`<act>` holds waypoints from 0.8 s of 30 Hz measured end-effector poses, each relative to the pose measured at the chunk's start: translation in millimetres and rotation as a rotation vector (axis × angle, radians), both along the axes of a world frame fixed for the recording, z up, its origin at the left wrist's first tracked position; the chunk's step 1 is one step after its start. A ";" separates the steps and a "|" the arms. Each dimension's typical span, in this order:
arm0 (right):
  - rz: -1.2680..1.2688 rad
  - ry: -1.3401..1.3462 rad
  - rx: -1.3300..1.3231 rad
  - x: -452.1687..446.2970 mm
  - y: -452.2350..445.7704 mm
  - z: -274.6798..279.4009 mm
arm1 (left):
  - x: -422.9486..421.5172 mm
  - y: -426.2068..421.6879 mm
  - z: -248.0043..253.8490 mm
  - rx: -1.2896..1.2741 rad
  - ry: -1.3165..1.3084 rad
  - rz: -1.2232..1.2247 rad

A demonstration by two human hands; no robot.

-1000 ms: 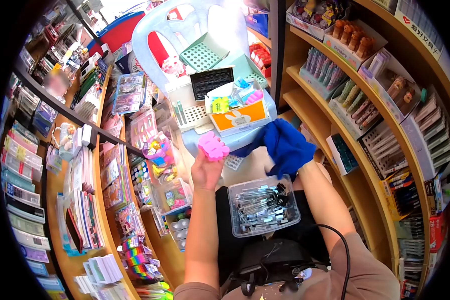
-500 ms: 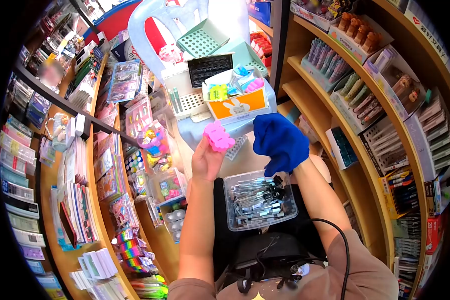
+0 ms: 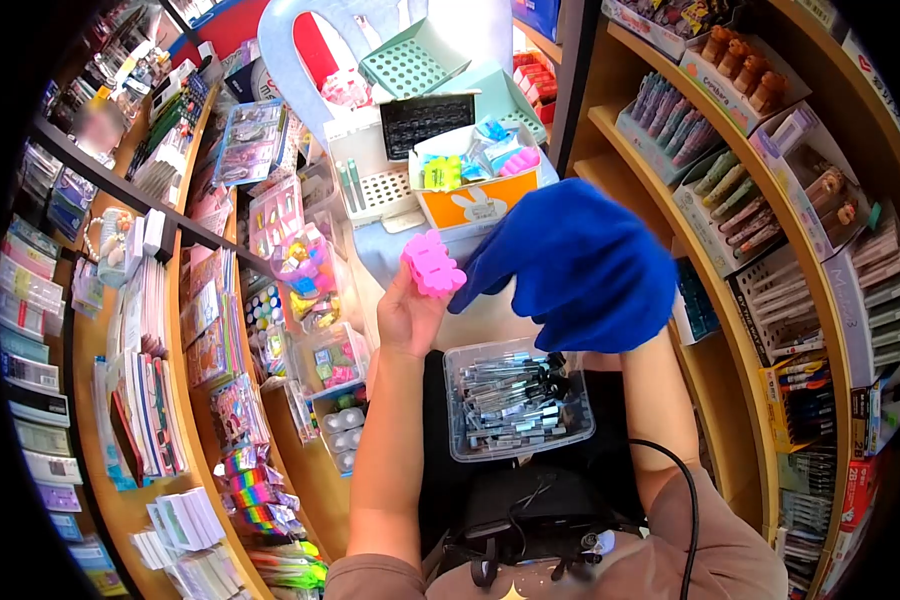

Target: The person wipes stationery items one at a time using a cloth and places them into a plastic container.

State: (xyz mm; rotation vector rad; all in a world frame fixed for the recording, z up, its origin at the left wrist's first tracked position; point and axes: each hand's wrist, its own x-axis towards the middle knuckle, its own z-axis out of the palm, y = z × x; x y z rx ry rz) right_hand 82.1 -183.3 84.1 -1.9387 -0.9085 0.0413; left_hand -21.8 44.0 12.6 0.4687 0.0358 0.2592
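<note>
My left hand [image 3: 407, 318] pinches a bright pink, wavy-edged plastic piece [image 3: 433, 264] with rows of slots, held up in front of me. A blue cloth [image 3: 595, 265] covers my right hand, whose fingers are hidden under it; only the right forearm [image 3: 662, 395] shows below. One drooping end of the cloth reaches toward the pink piece; whether they touch I cannot tell. On my lap, below both hands, sits a clear plastic tub [image 3: 455, 435] filled with pens [image 3: 515, 395]. Beyond the hands is an orange-fronted box [image 3: 480, 203] holding yellow, pink and blue items.
A light blue plastic chair [image 3: 280, 45] bears the box, a white perforated tray [image 3: 385, 193] and green perforated trays [image 3: 410, 65]. Curved wooden shelves [image 3: 710, 385] with pens rise at right. Notebook racks [image 3: 155, 400] and small plastic bins [image 3: 340, 362] stand at left.
The cloth has spread wider and shifted right and nearer, with one end now stretching left toward the pink piece. The pink piece has turned slightly in my left hand.
</note>
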 end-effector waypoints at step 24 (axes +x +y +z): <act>-0.076 -0.169 -0.266 -25.6 62.8 -15.6 | 20.4 -32.6 -0.6 0.249 0.109 0.027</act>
